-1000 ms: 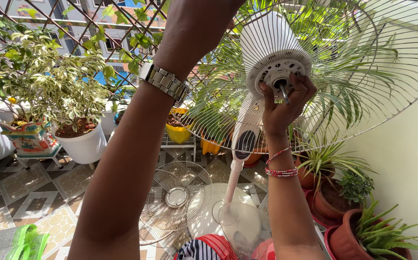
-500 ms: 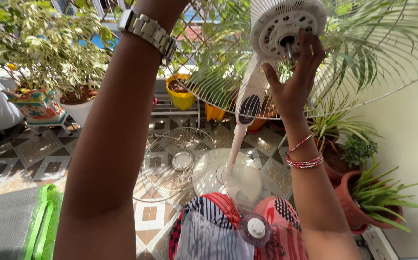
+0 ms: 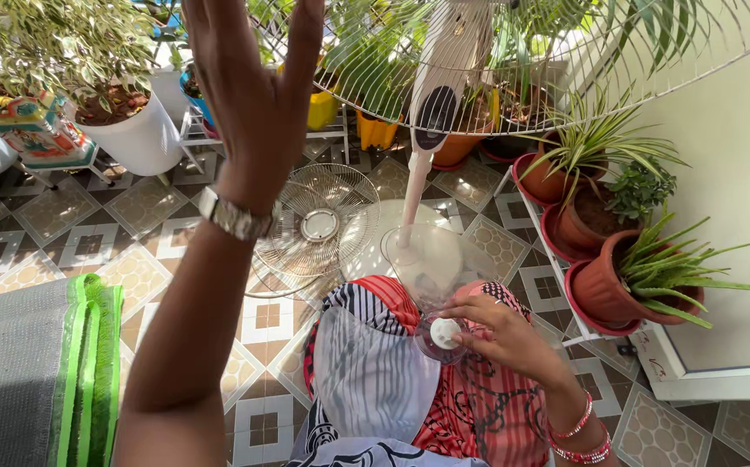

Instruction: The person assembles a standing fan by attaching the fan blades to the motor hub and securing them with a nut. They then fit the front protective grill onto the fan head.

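Observation:
My left hand (image 3: pixel 254 95) is raised with fingers spread beside the lower rim of the fan's wire rear guard (image 3: pixel 565 78); its fingertips run out of the top of the frame. A metal watch sits on that wrist. My right hand (image 3: pixel 500 333) is down at my lap, fingers pinched on the white-capped hub (image 3: pixel 446 333) of a translucent fan blade (image 3: pixel 427 272) that lies on my patterned red, black and white clothing. The white fan pole (image 3: pixel 411 203) rises from its round base (image 3: pixel 366 251) just beyond the blade.
The loose front guard (image 3: pixel 319 227) lies on the tiled floor by the base. Terracotta pots (image 3: pixel 604 290) with spiky plants line the wall on the right. A white pot (image 3: pixel 137 138), a yellow pot (image 3: pixel 323 108) and a green-edged grey mat (image 3: pixel 38 363) are to the left.
My right hand dropped from the fan's motor shaft to the blade hub on my lap. My view tilted down, and the left hand came into sight by the guard rim.

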